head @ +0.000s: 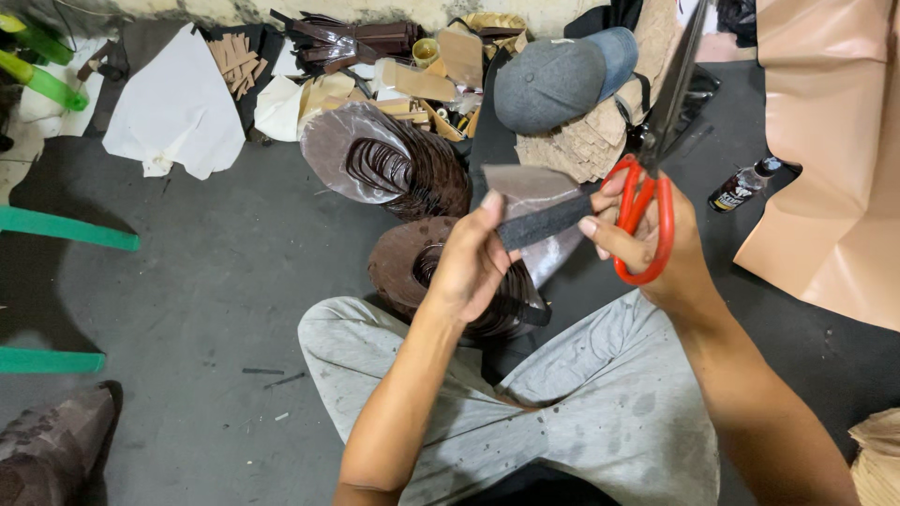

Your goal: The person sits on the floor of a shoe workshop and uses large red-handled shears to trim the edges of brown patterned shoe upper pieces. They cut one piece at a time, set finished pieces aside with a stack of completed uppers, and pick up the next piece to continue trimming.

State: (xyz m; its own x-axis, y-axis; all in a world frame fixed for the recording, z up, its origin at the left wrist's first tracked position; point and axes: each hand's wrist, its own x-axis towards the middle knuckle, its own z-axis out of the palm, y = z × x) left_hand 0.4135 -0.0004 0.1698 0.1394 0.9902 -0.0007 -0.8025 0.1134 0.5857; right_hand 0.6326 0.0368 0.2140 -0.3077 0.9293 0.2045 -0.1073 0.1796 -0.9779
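Left hand [469, 267] pinched on dark textured strip [548, 220]; right hand [652, 248] closed through red-handled scissors [656, 141], blades seemingly parted.

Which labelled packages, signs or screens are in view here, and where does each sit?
Small bottle: lies on the dark floor right of the right hand with the red-handled scissors, beside the tan sheet; dark body, pale cap, light label band.
No signs or screens show.
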